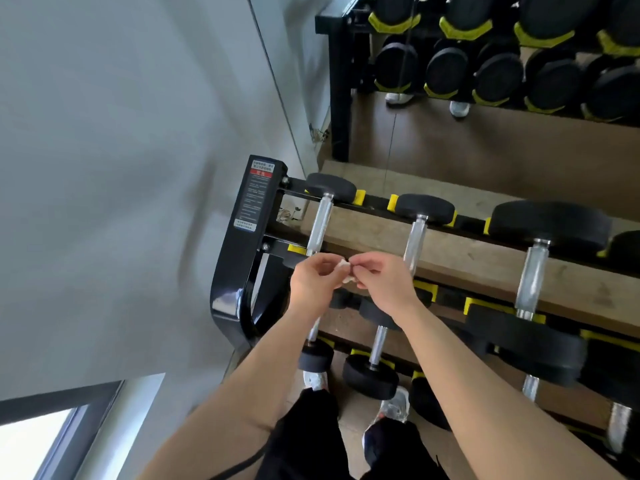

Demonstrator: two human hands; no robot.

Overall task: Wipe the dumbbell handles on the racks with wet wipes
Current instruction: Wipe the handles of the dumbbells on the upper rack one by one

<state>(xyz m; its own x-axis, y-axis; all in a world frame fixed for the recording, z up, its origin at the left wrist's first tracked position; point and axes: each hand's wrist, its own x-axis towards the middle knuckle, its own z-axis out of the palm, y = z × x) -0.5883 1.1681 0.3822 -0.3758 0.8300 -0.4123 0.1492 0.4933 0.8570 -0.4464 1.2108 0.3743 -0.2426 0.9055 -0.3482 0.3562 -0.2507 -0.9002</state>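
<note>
Directly ahead: black dumbbell rack (242,244), printed label on its left end post. Upper tier holds dumbbells with chrome handles; the leftmost handle (320,223) lies just behind the hands. Left hand (313,282) and right hand (382,280) meet at the rack's left end, fingers curled, both pinching one small crumpled white wet wipe (343,268) between them. Wipe-to-handle contact: cannot tell
</note>
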